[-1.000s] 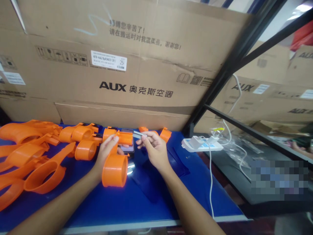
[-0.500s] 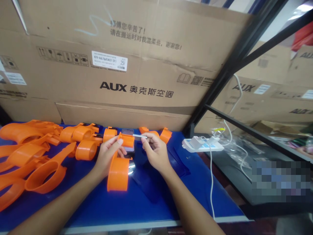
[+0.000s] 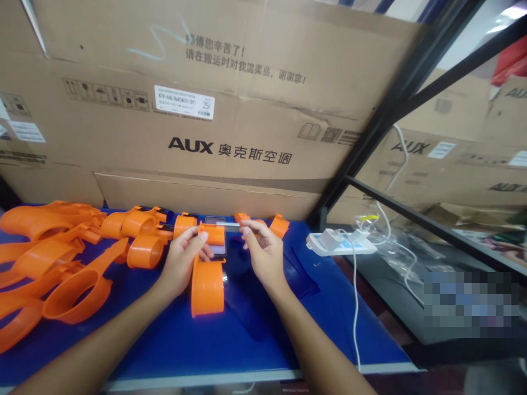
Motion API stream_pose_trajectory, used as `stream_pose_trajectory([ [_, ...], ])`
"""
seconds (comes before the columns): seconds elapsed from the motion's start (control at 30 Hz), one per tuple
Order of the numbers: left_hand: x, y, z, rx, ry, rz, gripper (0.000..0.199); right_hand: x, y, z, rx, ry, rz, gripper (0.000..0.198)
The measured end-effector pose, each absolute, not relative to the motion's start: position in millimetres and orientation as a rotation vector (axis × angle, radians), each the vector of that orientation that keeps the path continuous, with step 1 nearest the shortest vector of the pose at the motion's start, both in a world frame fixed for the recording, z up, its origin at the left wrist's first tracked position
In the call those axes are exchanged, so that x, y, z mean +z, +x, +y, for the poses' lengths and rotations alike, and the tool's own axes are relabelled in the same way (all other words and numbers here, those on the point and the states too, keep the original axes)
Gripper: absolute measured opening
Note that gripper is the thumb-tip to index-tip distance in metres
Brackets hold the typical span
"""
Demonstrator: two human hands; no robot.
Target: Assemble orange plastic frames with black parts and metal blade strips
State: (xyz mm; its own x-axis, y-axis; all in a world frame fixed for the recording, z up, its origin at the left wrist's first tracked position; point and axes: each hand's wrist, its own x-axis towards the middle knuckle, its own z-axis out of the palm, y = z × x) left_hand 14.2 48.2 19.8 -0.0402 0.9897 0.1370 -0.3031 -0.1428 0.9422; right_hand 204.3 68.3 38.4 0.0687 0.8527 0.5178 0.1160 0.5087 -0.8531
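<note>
Orange rings (image 3: 49,260) crowd the counter's (image 3: 197,351) left edge; left hand (image 3: 182,257) grips an orange holder (image 3: 208,288), now farther right, partly hiding a phone (image 3: 218,250); right hand (image 3: 265,255) pinches a metal strip (image 3: 229,226).

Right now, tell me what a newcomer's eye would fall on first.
First, bright orange parts crowd the left of the blue table. In mid-picture, the left hand holds another orange part and the right hand a thin, pale strip. Behind rises brown cardboard printed AUX.

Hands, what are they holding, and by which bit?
The left hand holds an orange piece by its upper part; the right hand pinches a thin strip by its right end.
</note>
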Motion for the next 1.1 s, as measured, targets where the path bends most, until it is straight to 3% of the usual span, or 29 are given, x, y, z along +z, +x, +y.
stream_pose_trajectory([
  [0.3, 20.9, 14.4, 48.0, 1.464, 1.041, 0.920, 0.033, 38.7, 203.7, 63.4, 0.747, -0.803, -1.467, 0.021],
  [0.8, 27.4, 12.2, 46.6, 1.429, 1.073, 0.909, 0.033, 38.1, 202.4, 64.4, 0.573, -0.817, -1.761, 0.029],
  [0.97, 32.9, 9.2, 45.7, 1.495, 0.957, 0.914, 0.036, 34.9, 212.7, 67.3, 0.404, -0.997, -2.215, 0.012],
  [1.1, 34.3, 6.1, 46.4, 1.493, 0.907, 0.957, 0.040, 30.8, 214.5, 64.7, 0.305, -1.066, -2.506, 0.020],
])
